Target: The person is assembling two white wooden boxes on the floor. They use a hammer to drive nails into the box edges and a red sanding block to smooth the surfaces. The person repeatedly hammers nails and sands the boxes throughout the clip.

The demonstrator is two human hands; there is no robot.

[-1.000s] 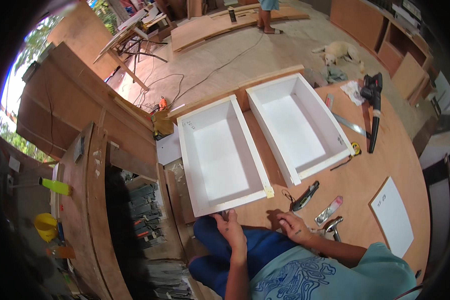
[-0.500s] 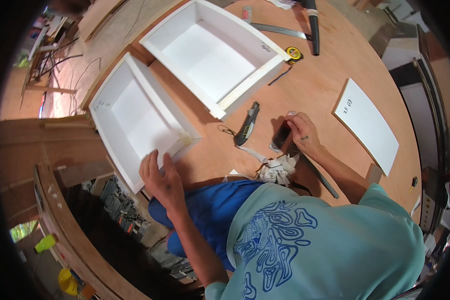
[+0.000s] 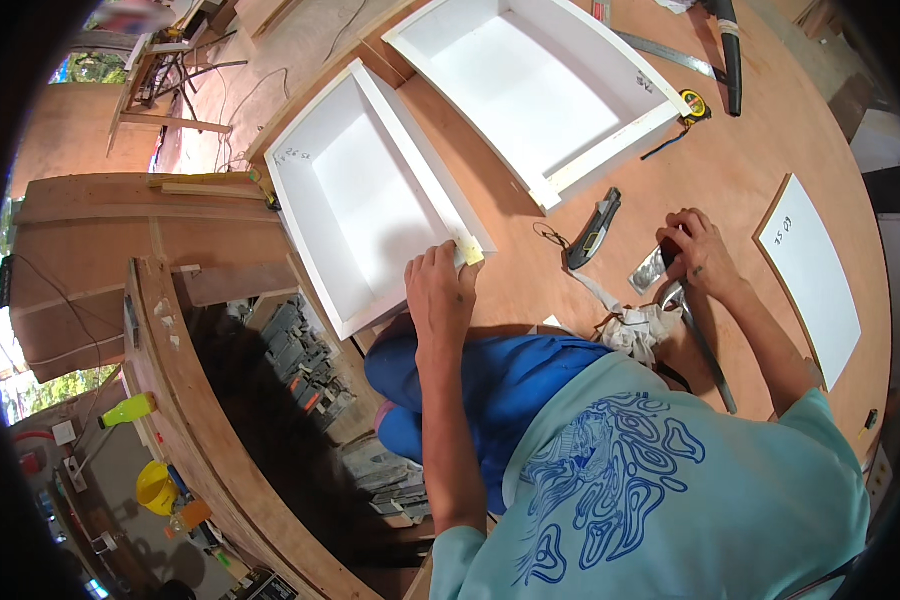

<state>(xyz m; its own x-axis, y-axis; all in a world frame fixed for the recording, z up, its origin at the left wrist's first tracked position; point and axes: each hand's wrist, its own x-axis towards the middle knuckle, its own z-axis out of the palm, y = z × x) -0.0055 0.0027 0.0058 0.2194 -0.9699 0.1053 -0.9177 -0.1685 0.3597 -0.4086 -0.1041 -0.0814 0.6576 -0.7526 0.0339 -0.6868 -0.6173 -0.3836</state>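
Observation:
My left hand (image 3: 440,292) has its fingers bent together over the near rim of the left white drawer box (image 3: 345,208), beside its yellowish corner. My right hand (image 3: 703,258) curls around a dark flat piece with a shiny metal face (image 3: 649,271), perhaps a scraper; its grip end is hidden by my fingers. Just left of that hand lies a black and grey utility knife (image 3: 595,230) with a cord loop. A crumpled white cloth (image 3: 642,330) rests between my body and the right hand, next to a dark grey bar (image 3: 710,360).
A second white drawer box (image 3: 530,90) stands farther back, with a yellow tape measure (image 3: 694,105) at its corner. Beyond are a metal square (image 3: 670,55) and a black tube-like tool (image 3: 731,65). A white panel (image 3: 808,280) lies right on the wooden tabletop (image 3: 530,285).
My left hand has moved from hovering by the left box, fingers spread, onto its near rim. My right hand has tilted the flat piece, baring its shiny face. The view has shifted left.

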